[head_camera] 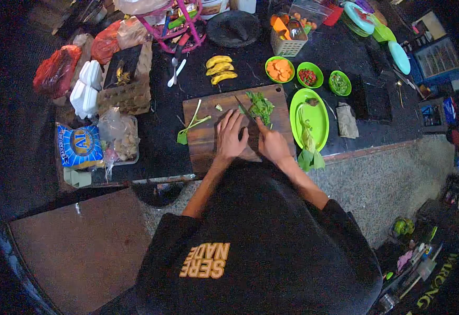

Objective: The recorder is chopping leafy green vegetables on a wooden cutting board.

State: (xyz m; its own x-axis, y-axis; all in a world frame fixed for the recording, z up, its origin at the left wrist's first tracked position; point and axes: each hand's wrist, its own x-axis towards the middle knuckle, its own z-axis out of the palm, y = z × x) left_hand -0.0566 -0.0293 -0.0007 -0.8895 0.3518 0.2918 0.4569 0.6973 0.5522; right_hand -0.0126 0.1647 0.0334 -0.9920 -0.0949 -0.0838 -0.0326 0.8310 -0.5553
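A dark wooden cutting board (205, 151) lies before me. My right hand (272, 142) holds a knife (245, 108), its blade pointing up and left over the board. Just left of the blade, my left hand (231, 134) rests on the board with fingers spread; whether a bit of green lies under its fingertips I cannot tell. Chopped leafy greens (261, 107) are heaped to the right of the blade. Green stems (193, 124) with a leaf lie at the board's left edge, and a small pale piece (218, 107) sits near the middle.
Right of the board stands a green oval plate (293, 118) with a wilted leafy vegetable (307, 134). Behind it are bowls of sliced carrots (279, 71), cut red chilies (308, 77) and chopped greens (339, 83). Bananas (219, 69) lie behind the board; foam boxes (84, 98) stand left.
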